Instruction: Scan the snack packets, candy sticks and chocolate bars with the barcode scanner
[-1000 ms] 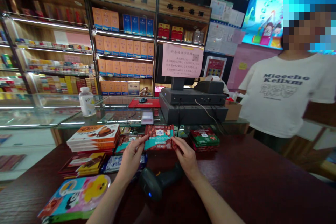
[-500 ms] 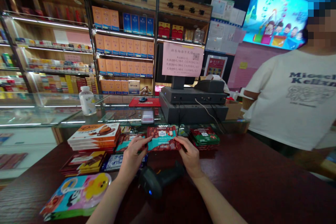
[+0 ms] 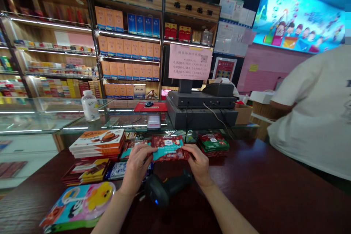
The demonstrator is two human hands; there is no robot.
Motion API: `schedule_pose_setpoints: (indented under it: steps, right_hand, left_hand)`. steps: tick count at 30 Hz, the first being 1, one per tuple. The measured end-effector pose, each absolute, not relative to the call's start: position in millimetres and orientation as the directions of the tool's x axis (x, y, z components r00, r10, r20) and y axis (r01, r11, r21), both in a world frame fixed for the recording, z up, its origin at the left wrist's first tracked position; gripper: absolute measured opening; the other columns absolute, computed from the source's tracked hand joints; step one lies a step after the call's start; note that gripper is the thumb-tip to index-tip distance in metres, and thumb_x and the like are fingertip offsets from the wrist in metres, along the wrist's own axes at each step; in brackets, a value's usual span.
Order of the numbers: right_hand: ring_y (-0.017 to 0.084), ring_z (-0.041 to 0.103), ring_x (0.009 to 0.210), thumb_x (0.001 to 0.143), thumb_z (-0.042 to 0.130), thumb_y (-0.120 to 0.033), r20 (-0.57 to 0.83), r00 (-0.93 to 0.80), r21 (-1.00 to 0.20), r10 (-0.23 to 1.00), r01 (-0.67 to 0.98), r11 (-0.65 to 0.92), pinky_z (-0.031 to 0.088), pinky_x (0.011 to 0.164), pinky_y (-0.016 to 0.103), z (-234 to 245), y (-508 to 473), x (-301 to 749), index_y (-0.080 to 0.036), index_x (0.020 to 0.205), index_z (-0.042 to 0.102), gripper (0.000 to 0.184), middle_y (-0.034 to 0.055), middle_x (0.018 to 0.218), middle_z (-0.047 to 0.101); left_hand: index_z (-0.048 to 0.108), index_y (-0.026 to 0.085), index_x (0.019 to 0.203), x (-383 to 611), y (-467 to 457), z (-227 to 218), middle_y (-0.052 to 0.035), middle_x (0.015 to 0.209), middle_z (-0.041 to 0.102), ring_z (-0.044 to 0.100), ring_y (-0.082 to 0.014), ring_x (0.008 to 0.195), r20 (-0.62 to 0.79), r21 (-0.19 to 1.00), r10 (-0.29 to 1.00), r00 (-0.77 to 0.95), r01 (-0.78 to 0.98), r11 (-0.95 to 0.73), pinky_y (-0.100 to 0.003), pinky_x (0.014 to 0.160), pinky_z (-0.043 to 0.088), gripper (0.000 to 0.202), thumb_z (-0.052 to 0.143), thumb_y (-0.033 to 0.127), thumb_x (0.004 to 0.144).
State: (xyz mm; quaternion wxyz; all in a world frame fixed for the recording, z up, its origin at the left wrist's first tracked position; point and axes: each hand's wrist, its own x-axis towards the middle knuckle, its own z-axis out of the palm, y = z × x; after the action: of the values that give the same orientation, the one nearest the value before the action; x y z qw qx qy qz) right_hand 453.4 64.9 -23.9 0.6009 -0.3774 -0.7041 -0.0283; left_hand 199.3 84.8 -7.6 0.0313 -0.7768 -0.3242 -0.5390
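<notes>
Low at the centre of the frame, a red-and-teal hazelnut milk chocolate bar (image 3: 167,148) is held up by both hands, its left end pinched by the left hand (image 3: 135,164) and its right end by the right hand (image 3: 199,164). Both hands are narrowly closed on the wrapper, just above a dark wooden counter (image 3: 255,179). A black barcode scanner (image 3: 164,190) is laid on the counter directly below the hands, touching neither. Stacked orange chocolate boxes (image 3: 97,142) are placed to the left of the left hand, and a stack of red-and-green bars (image 3: 213,145) is set just beside the right hand. A packet printed with a yellow duck (image 3: 78,206) lies at lower left. Behind, a grey till (image 3: 201,111) is stood on a glass display counter (image 3: 41,122), beneath a pink notice (image 3: 190,62). At the right edge, a person in a white T-shirt (image 3: 312,117) is seen turned away.
</notes>
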Motion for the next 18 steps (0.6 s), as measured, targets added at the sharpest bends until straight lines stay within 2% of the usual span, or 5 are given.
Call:
schedule_pose_setpoints:
  steps: [7,14,18]
  right_hand:
    - [0.021,0.068,0.098,0.091,0.047,-0.008,0.880,-0.008,-0.387,0.475,0.568,0.726,0.055,0.089,0.035,-24,65,453,-0.028,0.109,0.070,0.036,0.0039,0.103,0.072]
    - [0.022,0.064,0.093,0.093,0.058,-0.019,0.899,0.049,-0.358,0.436,0.657,0.664,0.055,0.082,0.036,-14,61,448,-0.026,0.098,0.073,0.017,0.0065,0.096,0.065]
    - [0.021,0.063,0.100,0.097,0.054,-0.018,0.883,-0.004,-0.368,0.470,0.617,0.696,0.053,0.087,0.036,-12,61,446,-0.024,0.102,0.068,0.016,0.0065,0.105,0.067]
  left_hand:
    - [0.071,0.029,0.105,200,81,-1,-0.0024,0.094,0.072,0.061,-0.0221,0.096,0.852,0.283,0.482,0.202,0.598,-0.750,-0.038,0.091,0.047,0.021,0.055,0.024,0.093]
    - [0.072,0.028,0.096,203,83,-1,-0.0050,0.101,0.065,0.058,-0.0223,0.100,0.874,0.344,0.482,0.058,0.628,-0.698,-0.038,0.089,0.049,0.016,0.057,0.028,0.092]
    - [0.067,0.026,0.098,205,85,-2,-0.0028,0.106,0.070,0.062,-0.0200,0.104,0.862,0.340,0.492,0.117,0.586,-0.735,-0.039,0.096,0.047,0.012,0.055,0.027,0.095]
